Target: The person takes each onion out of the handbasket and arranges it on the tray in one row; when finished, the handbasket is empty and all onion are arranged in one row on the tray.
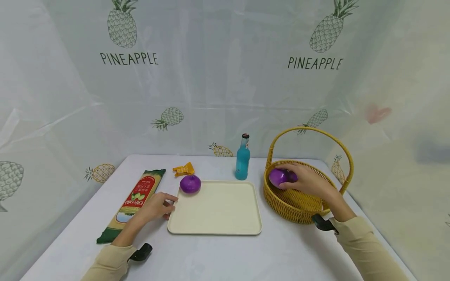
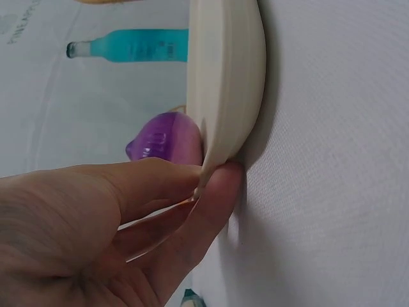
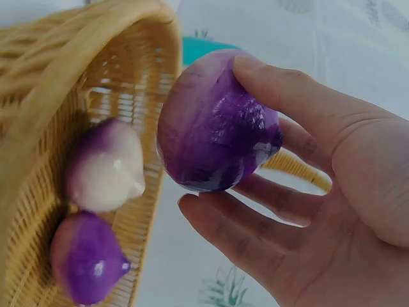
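Note:
My left hand (image 1: 156, 206) pinches the left rim of a cream rectangular tray (image 1: 218, 210), thumb on one side and fingers on the other, as the left wrist view shows. On the tray's back left corner sits a purple onion (image 1: 190, 184). Over the wicker basket (image 1: 286, 208) on the right, my right hand (image 1: 309, 180) grips another purple onion (image 3: 217, 125) between thumb and fingers. Inside the basket, the right wrist view shows a white-and-purple onion (image 3: 107, 167) and a purple onion (image 3: 88, 259), both apart from the hand.
A noodle-like green and red packet (image 1: 135, 205) lies left of the tray. Behind the tray are an orange wrapped snack (image 1: 184, 169) and an upright blue bottle (image 1: 242, 159). The basket's tall handle (image 1: 309, 128) arches above the right hand. A pineapple-print curtain (image 1: 225, 86) hangs behind.

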Motion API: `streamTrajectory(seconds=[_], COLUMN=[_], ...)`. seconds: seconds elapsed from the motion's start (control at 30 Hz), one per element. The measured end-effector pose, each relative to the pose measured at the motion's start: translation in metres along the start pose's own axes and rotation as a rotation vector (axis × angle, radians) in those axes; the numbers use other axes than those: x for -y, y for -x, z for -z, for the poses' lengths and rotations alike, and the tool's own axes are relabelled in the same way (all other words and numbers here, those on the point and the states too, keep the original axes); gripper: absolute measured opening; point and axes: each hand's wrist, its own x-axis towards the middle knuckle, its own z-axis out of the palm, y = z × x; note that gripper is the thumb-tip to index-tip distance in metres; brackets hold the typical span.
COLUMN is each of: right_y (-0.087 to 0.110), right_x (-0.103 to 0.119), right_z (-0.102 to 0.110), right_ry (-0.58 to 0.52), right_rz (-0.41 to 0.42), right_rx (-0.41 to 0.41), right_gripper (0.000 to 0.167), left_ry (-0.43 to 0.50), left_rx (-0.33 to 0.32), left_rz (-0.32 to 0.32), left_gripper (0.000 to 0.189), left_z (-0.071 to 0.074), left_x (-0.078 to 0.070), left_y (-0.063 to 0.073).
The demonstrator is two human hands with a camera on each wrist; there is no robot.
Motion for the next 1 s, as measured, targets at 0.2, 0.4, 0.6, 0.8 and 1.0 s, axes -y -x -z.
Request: streamTrajectory(seconds=[0.2,0.4,0.6,0.8,1.0], right_y=[-0.02,-0.046,-0.076,-0.102,-0.127], right_x=[0.02,0.046,0.067,0.086,0.105], right_z=[-0.009,-0.026,-0.053,-0.086,-0.113], right_ry=[0.03,0.062,0.046,0.013,0.026], right_rz=[0.039,0.034,0.044,0.075,0.117], right_rx=[0.003,0.05,0.118,0.15,0.185], right_gripper=[0.06,0.06,0.058,0.056,0.057], left_ry=[0.01,0.018,0.004,-0.001,0.009], left_rx=[0.004,-0.001,-0.006,-0.006,-0.009], left_rz=[-0.02,-0.056,-0.052,-0.041,-0.048], left_gripper=[0.033,0.032,0.033,0.033,0.033], left_z=[0.001,0.0,-0.002,-0.002,0.001], left_x=[0.001,0.006,0.007,0.005,0.003], left_y=[0.001,0.002,0.0,0.001,0.002])
